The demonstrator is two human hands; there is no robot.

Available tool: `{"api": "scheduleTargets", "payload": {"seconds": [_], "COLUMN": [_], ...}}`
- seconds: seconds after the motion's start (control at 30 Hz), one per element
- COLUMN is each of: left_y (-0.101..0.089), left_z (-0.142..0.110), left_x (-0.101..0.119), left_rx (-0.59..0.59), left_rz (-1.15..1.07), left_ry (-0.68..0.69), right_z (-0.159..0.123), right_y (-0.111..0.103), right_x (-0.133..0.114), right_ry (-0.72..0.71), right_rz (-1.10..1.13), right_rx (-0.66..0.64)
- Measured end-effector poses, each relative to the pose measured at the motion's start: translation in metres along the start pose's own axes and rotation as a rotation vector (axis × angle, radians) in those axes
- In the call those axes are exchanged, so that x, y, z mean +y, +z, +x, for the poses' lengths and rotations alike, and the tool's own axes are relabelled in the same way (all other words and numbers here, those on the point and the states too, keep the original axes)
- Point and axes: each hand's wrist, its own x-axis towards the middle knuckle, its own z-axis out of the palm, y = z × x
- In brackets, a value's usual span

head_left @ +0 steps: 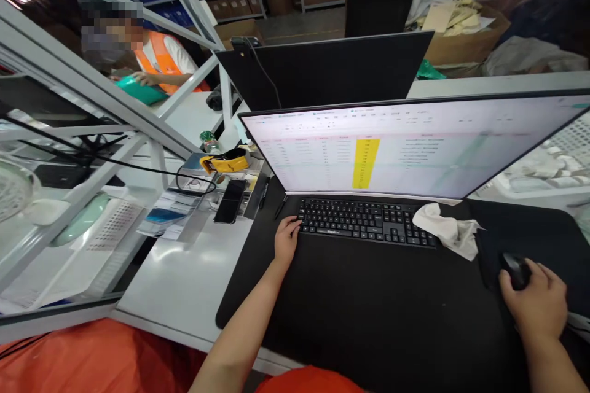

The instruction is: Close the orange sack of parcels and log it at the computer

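The left hand (286, 241) lay loosely curved with nothing in its grasp, its fingertips at the lower left corner of the black keyboard (359, 219). The right hand (537, 295) was wrapped around a black mouse (517, 271), which sat on a dark mouse pad (544, 230) well to the right of the keyboard. A crumpled white tissue (454, 232) lay between the two, overlapping the keyboard's right end. Beneath the keyboard spread a black desk mat (369, 295), and just behind it stood a lit monitor (313, 153) showing a table with one yellow column; its text was too blurred to read with any confidence. Left of the mat, a dark phone (230, 201) lay near a yellow and black item (225, 163). Beyond the monitor stood a second screen (332, 73), seen from behind. Farther left, past white framing, a co-worker in an orange vest (166, 58) had a hand on a green bag (141, 92).
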Motion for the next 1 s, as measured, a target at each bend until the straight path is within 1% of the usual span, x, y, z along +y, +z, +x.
{"api": "scheduleTargets", "payload": {"seconds": [0.1, 0.17, 0.23, 0.27, 0.33, 0.37, 0.4, 0.43, 0.5, 0.57, 0.6, 0.63, 0.7, 0.87, 1.0], "left_y": [0.001, 0.001, 0.002, 0.003, 0.003, 0.003, 0.002, 0.002, 0.0, 0.0, -0.001, -0.001, 0.0, 0.0, 0.0], "left_z": [0.002, 0.006, 0.011, 0.013, 0.016, 0.017, 0.018, 0.017, 0.016, 0.015, 0.015, 0.015, 0.015, 0.015, 0.015], "left_x": [-0.003, -0.007, -0.012, -0.014, -0.016, -0.017, -0.018, -0.018, -0.017, -0.017, -0.018, -0.018, -0.019, -0.02, -0.017], "left_rx": [-0.01, -0.019, -0.029, -0.033, -0.039, -0.043, -0.047, -0.05, -0.058, -0.065, -0.068, -0.07, -0.069, -0.053, -0.039], "left_rz": [-0.005, -0.013, -0.022, -0.026, -0.032, -0.035, -0.037, -0.039, -0.039, -0.037, -0.035, -0.034, -0.034, -0.04, -0.048], "left_ry": [-0.01, -0.022, -0.041, -0.051, -0.07, -0.076, -0.081, -0.084, -0.087, -0.089, -0.088, -0.087, -0.083, -0.074, -0.07], "right_z": [0.001, 0.004, 0.007, 0.008, 0.005, 0.0, -0.007, -0.015, -0.034, -0.05, -0.055, -0.059, -0.061, -0.058, -0.059], "right_y": [0.0, -0.005, -0.014, -0.019, -0.026, -0.028, -0.028, -0.026, -0.019, -0.009, -0.004, 0.001, 0.008, 0.014, 0.016], "right_x": [0.002, -0.002, -0.016, -0.029, -0.067, -0.092, -0.118, -0.145, -0.193, -0.227, -0.238, -0.244, -0.248, -0.243, -0.244], "right_ry": [0.012, -0.015, -0.061, -0.094, -0.162, -0.225, -0.306, -0.407, -0.536, -0.553, -0.541, -0.522, -0.494, -0.509, -0.493], "right_rz": [-0.054, -0.087, -0.139, -0.161, -0.163, -0.123, -0.062, 0.012, 0.105, 0.108, 0.098, 0.084, 0.059, 0.063, 0.114], "right_rx": [-0.029, -0.029, 0.012, 0.05, 0.13, 0.109, 0.06, -0.022, -0.135, -0.211, -0.23, -0.243, -0.25, -0.237, -0.189]}}
